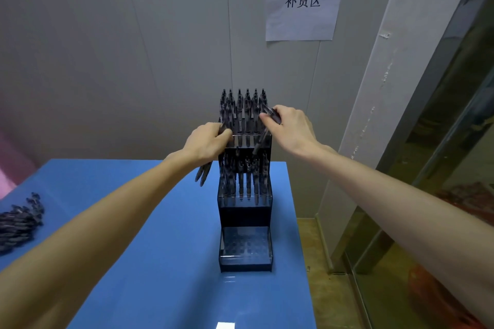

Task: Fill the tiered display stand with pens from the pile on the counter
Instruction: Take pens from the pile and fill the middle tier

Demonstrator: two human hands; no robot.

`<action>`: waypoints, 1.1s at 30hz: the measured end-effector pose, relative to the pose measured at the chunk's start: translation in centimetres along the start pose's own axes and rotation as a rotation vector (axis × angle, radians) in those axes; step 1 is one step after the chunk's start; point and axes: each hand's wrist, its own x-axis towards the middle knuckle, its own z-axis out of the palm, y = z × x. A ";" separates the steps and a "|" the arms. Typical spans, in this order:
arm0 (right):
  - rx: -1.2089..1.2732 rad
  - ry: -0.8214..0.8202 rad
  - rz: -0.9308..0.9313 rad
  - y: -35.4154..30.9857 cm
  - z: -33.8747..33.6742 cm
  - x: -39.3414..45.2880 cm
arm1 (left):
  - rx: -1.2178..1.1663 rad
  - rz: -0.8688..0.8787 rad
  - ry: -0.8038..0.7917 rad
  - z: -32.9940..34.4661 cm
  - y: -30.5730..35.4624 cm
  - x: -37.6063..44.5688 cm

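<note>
While a wall sign [304,9] reads "补货区", both arms reach mid-frame to the stand [245,205]: left hand [207,141] grips several pens [203,172], right hand [290,125] pinches one; pile [20,220] at lower left.

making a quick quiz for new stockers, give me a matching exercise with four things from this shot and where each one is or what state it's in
Things
1. pile of pens
2. lowest tier of the display stand
3. paper sign
4. left hand

Places or states
A. taped on the wall
B. holds a bundle of pens
C. on the counter's left edge
D. holes with no pens

Pairs: 1-C, 2-D, 3-A, 4-B
</note>
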 end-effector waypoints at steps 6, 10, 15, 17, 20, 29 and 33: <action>-0.063 -0.035 -0.006 -0.6 0.5 0.4 | -0.100 0.121 0.135 -2.2 0.7 -0.7; -0.104 -0.040 -0.013 -1.1 1.0 0.3 | -0.125 0.229 0.184 -2.5 0.3 -0.9; -0.113 -0.064 0.034 -1.8 1.6 0.0 | -0.187 0.242 0.286 -1.9 0.1 -1.1; -0.121 -0.077 0.044 -1.9 1.8 -0.1 | -0.246 0.211 0.346 -1.8 0.2 -0.9; -0.151 -0.103 0.052 -2.1 2.2 -0.2 | -0.316 0.168 0.448 -2.0 0.6 -1.0; -0.207 -0.237 0.075 -2.2 4.0 -0.6 | -0.467 0.099 0.467 -1.2 0.9 -1.6; -0.230 -0.276 0.083 -1.9 4.7 -0.7 | -0.497 0.094 0.453 -0.8 0.6 -1.9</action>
